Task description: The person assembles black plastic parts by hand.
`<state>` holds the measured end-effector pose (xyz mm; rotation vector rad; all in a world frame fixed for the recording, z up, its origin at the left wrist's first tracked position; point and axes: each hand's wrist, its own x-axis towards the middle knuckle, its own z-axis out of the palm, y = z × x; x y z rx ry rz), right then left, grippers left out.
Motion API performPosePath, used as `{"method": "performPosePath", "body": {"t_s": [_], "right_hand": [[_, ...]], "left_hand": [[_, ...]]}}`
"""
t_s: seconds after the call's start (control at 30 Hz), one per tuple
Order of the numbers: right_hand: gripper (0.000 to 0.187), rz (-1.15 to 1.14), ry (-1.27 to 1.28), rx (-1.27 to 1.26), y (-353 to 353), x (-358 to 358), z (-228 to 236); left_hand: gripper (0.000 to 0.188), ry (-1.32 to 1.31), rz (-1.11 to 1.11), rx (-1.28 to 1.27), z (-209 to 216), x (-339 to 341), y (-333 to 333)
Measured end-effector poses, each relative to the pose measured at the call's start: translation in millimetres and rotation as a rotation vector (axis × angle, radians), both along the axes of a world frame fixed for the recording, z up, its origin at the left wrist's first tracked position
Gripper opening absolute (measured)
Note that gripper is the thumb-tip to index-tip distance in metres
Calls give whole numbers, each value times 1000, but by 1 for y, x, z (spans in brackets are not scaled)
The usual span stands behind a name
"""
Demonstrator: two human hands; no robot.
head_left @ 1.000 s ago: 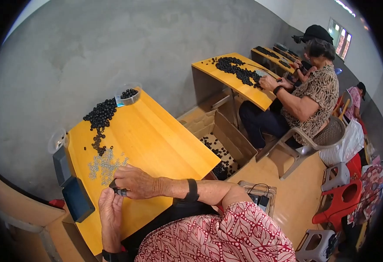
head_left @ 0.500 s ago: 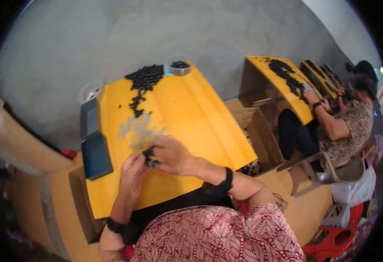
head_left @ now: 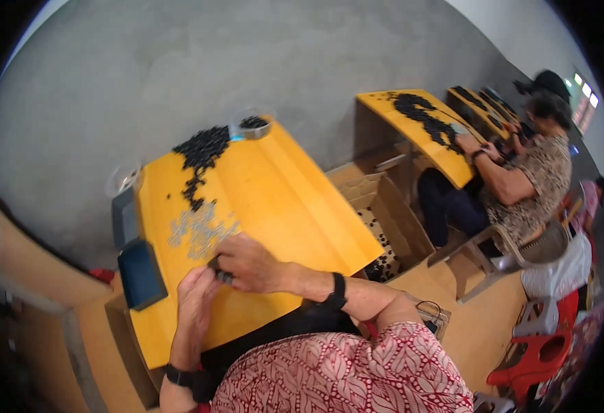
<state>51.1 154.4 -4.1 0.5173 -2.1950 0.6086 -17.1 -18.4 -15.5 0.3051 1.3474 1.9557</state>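
My left hand [head_left: 196,294] and my right hand [head_left: 248,264] meet over the near part of a yellow table [head_left: 281,199]. The fingers of both are closed and pressed together at the tips. Dark bands [head_left: 220,270] show at the right fingertips, perhaps finger covers; whatever small thing is between the hands is hidden. Just beyond them lies a scatter of small clear or silvery pieces [head_left: 202,230]. Farther back, a heap of small black pieces [head_left: 204,146] trails toward the clear ones.
A clear round tub [head_left: 266,128] holding black pieces stands at the far edge. Dark blue trays [head_left: 142,275] and another round tub [head_left: 123,180] line the left side. To the right are an open cardboard box [head_left: 402,213] and a seated person [head_left: 522,172] at another yellow table.
The whole view has shifted, so the table sits farther left and lower. My hands remain together at the same place over the table, fingers still closed.
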Motion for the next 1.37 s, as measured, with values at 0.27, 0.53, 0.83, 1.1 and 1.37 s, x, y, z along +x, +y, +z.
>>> {"method": "performPosePath", "body": {"t_s": [0.27,0.53,0.83,1.1,1.37], "right_hand": [[17,0,-155,-78,4,5,8],[19,19,-284,-137,-1,4,7],[14,-118,-354,-76,32,-3,41],[22,-381,-704,-218,108,-56,16],[25,-405,-791,124,86,-80,16]], "left_hand": [[23,36,120,25,7,2,7],[21,17,66,67,-6,-1,0],[19,-130,113,104,-3,-14,-2],[21,-138,89,55,-3,-10,-1],[23,-148,84,86,-7,-15,-2]]}}
